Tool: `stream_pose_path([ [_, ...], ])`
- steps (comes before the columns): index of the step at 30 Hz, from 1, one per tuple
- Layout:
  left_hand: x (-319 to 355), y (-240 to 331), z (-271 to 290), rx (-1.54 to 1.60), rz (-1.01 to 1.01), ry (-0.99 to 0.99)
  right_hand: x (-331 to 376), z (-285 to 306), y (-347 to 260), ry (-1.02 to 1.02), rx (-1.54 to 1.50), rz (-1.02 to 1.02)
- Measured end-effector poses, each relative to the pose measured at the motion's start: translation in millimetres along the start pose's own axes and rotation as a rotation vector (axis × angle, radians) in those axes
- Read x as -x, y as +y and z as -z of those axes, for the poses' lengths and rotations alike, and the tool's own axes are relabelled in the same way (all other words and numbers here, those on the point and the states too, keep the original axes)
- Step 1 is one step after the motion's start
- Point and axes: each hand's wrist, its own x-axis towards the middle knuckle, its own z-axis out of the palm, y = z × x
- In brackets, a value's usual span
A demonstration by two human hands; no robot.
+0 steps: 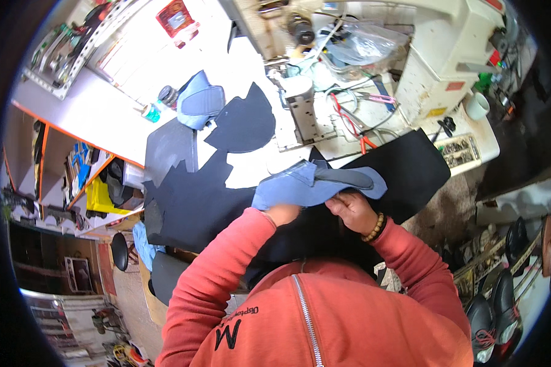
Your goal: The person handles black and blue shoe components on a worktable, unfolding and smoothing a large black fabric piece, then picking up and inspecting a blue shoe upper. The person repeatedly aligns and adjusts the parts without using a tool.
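Both hands have hold of a blue shoe upper [294, 186], an unformed piece of leather-like material with a dark padded strip along its right part. My right hand [354, 211] pinches its lower edge, thumb on top. At the left end, my left hand [283, 214] grips the same edge; it is slightly blurred and its fingers are mostly hidden under the piece. Beneath the upper spreads black sheet material [410, 177], reaching across my lap. A similar blue shoe upper [201, 101] lies on the white table, beside a cut black piece [245, 119].
A white sewing machine [441, 67] stands at the back right, with red-handled pliers [349, 122] and a plastic bag [367, 52] near it. Small jars [167, 95] sit on the table [98, 116]. Shelves [49, 159] are at left, several shoes [502, 306] at lower right.
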Motion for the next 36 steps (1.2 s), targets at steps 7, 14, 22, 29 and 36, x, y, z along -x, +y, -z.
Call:
stream_pose_path([
  [7,13,-13,-6,0.030,0.058,-0.107,-30,8,35,-0.105,0.426,0.077],
  [14,46,-33,2,-0.072,-0.264,-0.232,-48,23,66,-0.214,0.438,0.057],
  [22,72,-34,-8,0.011,-0.206,0.030,-61,23,84,-0.350,-0.074,-0.187],
  [29,94,-41,-20,-0.280,-0.279,0.043,-59,25,78,-0.335,0.094,-0.259],
  [36,106,-32,-25,-0.164,-0.199,0.008,-67,13,46,-0.421,-0.272,-0.053],
])
